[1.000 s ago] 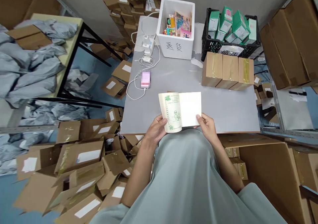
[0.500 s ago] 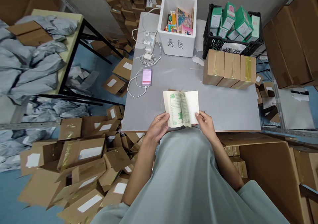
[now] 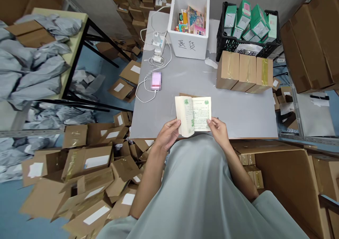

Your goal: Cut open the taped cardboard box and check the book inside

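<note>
An open book [image 3: 201, 112] with green print and small green pictures lies between my two hands at the table's front edge. My left hand [image 3: 169, 133] is closed on the thicker left block of pages, thumb on top. At the lower right corner, my right hand [image 3: 218, 128] pinches the book with its thumb on the printed page. A brown cardboard edge [image 3: 185, 94] shows just behind the book; most of it is hidden.
On the grey table [image 3: 246, 115] stand a white foam box [image 3: 188, 42] of booklets, a black crate [image 3: 221, 37] of green boxes, and three brown cartons [image 3: 245, 71]. A phone [image 3: 156, 80] lies charging beside coiled cables. Empty cartons [image 3: 90, 161] crowd the floor at left.
A page that stood mid-turn has come down on the left side. The right side, blank before, now shows green print. Both hands keep nearly the same place.
</note>
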Available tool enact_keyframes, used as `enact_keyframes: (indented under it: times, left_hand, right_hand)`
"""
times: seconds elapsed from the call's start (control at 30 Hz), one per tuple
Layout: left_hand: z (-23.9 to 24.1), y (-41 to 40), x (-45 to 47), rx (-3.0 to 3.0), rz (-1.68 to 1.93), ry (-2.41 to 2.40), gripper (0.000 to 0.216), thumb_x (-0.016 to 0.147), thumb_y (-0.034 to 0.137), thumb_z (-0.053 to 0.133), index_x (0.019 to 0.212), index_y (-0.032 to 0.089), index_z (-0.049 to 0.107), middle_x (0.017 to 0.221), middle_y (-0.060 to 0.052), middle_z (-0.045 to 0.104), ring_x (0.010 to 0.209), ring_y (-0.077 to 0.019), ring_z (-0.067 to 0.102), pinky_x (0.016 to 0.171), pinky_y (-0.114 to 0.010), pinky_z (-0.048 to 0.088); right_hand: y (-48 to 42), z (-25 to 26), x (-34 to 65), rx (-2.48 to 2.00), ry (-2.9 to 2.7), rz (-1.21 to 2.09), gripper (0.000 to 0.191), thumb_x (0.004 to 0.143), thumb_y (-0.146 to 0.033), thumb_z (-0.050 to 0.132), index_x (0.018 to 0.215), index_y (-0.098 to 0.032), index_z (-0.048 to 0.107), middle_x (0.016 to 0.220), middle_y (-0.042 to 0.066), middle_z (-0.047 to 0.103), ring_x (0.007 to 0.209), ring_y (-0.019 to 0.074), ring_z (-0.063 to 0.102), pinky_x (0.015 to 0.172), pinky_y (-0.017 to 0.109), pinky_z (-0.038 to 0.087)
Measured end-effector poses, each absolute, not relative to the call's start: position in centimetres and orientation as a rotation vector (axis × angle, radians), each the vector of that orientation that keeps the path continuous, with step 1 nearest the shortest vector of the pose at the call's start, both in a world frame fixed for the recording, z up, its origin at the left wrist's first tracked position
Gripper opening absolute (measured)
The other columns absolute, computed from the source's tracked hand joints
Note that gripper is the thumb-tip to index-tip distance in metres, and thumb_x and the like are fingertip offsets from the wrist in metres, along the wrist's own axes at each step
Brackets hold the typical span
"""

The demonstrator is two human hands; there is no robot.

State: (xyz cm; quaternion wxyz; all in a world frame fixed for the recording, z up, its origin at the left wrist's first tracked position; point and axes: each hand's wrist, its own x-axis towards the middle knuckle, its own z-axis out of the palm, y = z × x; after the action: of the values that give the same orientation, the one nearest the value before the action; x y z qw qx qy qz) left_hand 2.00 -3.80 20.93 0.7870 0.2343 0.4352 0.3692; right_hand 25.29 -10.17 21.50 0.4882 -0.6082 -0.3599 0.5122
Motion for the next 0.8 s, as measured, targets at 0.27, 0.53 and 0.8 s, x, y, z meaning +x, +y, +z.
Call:
enact_keyframes:
  times: [0.27, 0.53, 0.8]
  left_hand:
    - [21.0, -4.1, 2.0, 0.502, 0.809, 0.928, 0.041, 0.073, 0.046, 0.105, 0.095, 0.015, 0.089, 0.113, -0.017, 0.088, 0.126, -0.0394, 0.08, 0.111, -0.047, 0.064]
    - [21.3, -4.3, 1.5, 0.502, 0.811, 0.933, 0.047, 0.074, 0.049, 0.105, 0.103, 0.015, 0.09, 0.115, -0.017, 0.088, 0.13, -0.0403, 0.078, 0.115, -0.048, 0.063]
    - [21.2, -4.2, 1.2, 0.533, 0.811, 0.933, 0.044, 0.074, 0.051, 0.104, 0.098, 0.017, 0.09, 0.116, -0.015, 0.088, 0.129, -0.0391, 0.078, 0.114, -0.048, 0.063]
  right_hand:
    - [-10.3, 21.2, 24.9, -1.48, -0.936, 1.174, 0.059, 0.1, -0.078, 0.061, 0.09, -0.023, 0.078, 0.078, 0.004, 0.075, 0.071, 0.0211, 0.066, 0.073, 0.034, 0.059]
    - [-10.0, 21.3, 24.5, -1.493, -0.921, 1.186, 0.062, 0.098, -0.081, 0.061, 0.088, -0.022, 0.077, 0.075, 0.003, 0.071, 0.071, 0.0206, 0.062, 0.071, 0.033, 0.057]
    - [-9.9, 20.9, 24.1, -1.522, -0.931, 1.185, 0.059, 0.096, -0.08, 0.063, 0.083, -0.023, 0.072, 0.07, 0.001, 0.066, 0.068, 0.0194, 0.059, 0.065, 0.03, 0.052]
